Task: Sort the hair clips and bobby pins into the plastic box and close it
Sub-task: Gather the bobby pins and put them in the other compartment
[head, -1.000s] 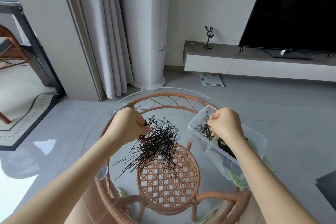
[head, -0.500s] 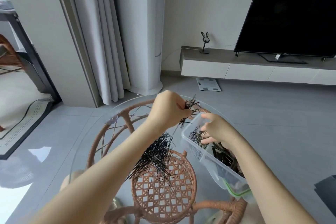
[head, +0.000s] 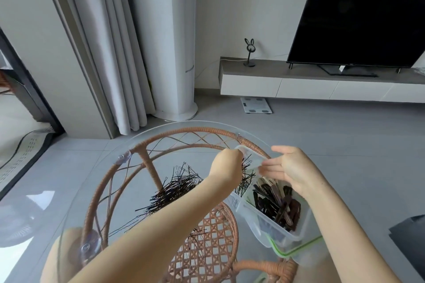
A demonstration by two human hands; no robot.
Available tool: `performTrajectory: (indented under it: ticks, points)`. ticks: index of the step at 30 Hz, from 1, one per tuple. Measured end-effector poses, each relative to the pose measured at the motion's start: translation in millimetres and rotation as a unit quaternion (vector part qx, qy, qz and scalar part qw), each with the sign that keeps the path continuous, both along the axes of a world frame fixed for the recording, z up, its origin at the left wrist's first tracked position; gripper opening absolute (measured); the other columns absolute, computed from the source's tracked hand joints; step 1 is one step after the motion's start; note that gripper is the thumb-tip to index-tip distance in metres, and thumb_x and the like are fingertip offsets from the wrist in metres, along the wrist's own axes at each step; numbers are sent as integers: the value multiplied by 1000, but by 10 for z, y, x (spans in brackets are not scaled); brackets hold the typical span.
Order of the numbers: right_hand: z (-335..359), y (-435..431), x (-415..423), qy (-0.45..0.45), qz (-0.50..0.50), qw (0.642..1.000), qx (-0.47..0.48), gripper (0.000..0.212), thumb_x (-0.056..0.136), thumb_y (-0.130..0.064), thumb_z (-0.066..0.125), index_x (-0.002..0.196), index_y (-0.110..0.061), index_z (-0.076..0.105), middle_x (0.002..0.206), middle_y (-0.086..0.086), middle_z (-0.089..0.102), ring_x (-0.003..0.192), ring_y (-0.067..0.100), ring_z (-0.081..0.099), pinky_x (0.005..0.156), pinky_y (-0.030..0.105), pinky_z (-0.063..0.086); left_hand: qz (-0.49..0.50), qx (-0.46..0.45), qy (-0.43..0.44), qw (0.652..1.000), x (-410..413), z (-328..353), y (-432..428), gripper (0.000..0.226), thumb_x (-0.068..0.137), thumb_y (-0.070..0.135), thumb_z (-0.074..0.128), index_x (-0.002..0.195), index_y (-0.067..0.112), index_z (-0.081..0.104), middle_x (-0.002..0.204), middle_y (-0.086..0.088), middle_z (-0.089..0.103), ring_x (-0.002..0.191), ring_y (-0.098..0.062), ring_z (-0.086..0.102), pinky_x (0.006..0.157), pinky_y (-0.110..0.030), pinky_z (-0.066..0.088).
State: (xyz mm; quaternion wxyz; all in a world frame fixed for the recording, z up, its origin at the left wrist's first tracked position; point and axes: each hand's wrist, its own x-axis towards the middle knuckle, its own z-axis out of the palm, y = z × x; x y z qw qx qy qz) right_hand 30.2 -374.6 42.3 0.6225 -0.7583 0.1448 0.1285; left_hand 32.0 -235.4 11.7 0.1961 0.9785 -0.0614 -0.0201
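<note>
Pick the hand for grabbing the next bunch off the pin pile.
Left. The left hand is at the plastic box rim beside the bobby pin pile; the right hand hangs open over the box, farther away.

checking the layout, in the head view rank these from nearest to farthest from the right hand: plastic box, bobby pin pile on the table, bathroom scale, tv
1. plastic box, just under the right hand
2. bobby pin pile, left on the glass table
3. bathroom scale, on the floor beyond
4. tv, far right at the wall

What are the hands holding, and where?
The left hand pinches a bunch of bobby pins by one end, over the plastic box. The right hand is open, holding nothing.
</note>
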Motion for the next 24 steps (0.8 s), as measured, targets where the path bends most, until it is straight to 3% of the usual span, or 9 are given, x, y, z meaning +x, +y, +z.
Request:
performTrajectory:
  ticks: [4,6,8,11,13,19,22,24]
  points:
    - [-17,50,-25,-17,8,1000,-19,50,87,13,38,134,-3,38,105,27,59,85,37,66,69,36,57,-37,40,46,997,-45,60,-50,13,84,0,55,93,5,48,83,-12,57,77,-31,53,63,-29,41]
    - [-23,89,-50,-63,10,996,-59,41,89,6,39,128,-4,48,99,20,63,79,31,68,69,41,58,-64,39,55,996,-52,135,23,23,83,9,62,103,4,51,82,-9,60,78,-29,54,66,-29,45]
    - [-17,146,-113,-125,12,987,-99,29,90,-3,44,113,-10,61,88,10,68,75,24,69,72,48,58,-83,18,43,995,-63,230,166,34,83,19,65,113,3,59,101,-11,68,89,-27,62,78,-33,52]
    - [48,300,-232,-198,24,973,-116,24,88,-9,49,82,-25,67,76,3,72,74,19,70,76,45,58,-70,-30,26,997,-82,320,440,24,82,24,67,102,11,73,104,-6,73,89,-23,68,82,-30,54]
    - [79,441,-293,-221,33,969,-107,24,87,-10,51,75,-26,66,73,3,72,73,20,70,76,45,57,-81,-49,38,995,-109,299,566,20,81,24,68,95,11,76,96,-7,75,85,-24,69,81,-34,54]
    - [118,746,-346,-238,44,966,-93,18,87,-9,52,88,-16,69,76,3,72,72,17,70,74,38,58,-91,-55,-12,994,-125,209,650,23,87,22,60,91,4,73,90,-14,72,74,-26,61,68,-28,43]
    - [103,868,-422,-254,56,964,-54,19,91,-8,48,94,-8,67,80,3,71,76,15,69,75,29,57,-20,-110,-47,993,-82,219,856,26,91,20,52,97,5,72,95,-15,73,85,-31,67,73,-32,52]
    - [4,1000,-502,-253,111,959,-54,23,93,-13,45,106,-6,64,95,5,70,89,14,67,82,26,54,44,-121,-55,990,-100,148,1108,31,95,27,45,104,11,70,96,-7,72,82,-22,67,61,-25,47]
